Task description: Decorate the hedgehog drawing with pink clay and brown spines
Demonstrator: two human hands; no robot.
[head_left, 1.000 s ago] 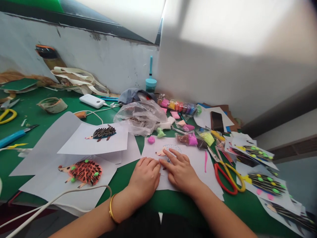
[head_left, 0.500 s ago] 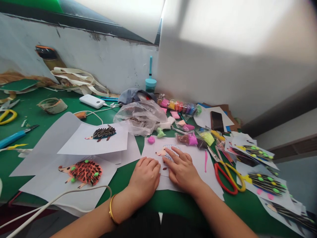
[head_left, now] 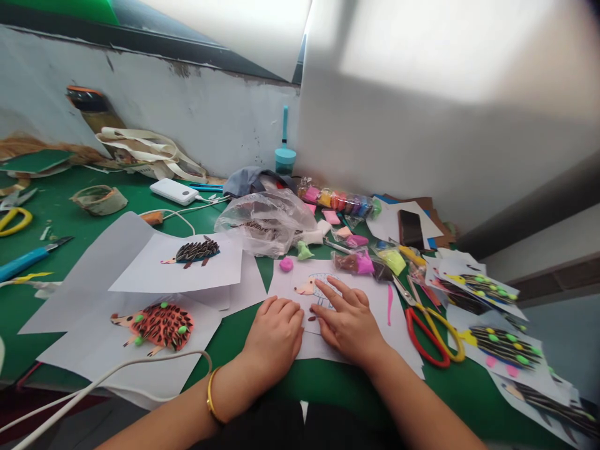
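Note:
My left hand rests palm down on the left edge of a white sheet, fingers lying bent and close together. My right hand is spread over the same sheet. Its upper fingers lie on a hedgehog drawing with blue outlined spines and a peach-coloured face. A lower fingertip is beside or touching a small dark brown piece; another brown piece lies just below. A pink clay lump sits at the sheet's upper left, and a pink modelling tool lies right of my right hand.
Red-and-yellow scissors lie to the right, near finished hedgehog pictures. On the left are a red hedgehog, a seed-covered hedgehog and a white cable. Behind are a plastic bag, clay packets and a phone.
My right hand has shifted slightly to the right, with its upper fingers raised or moved off part of the drawing, so more of the drawn outline shows. My left hand stays where it was.

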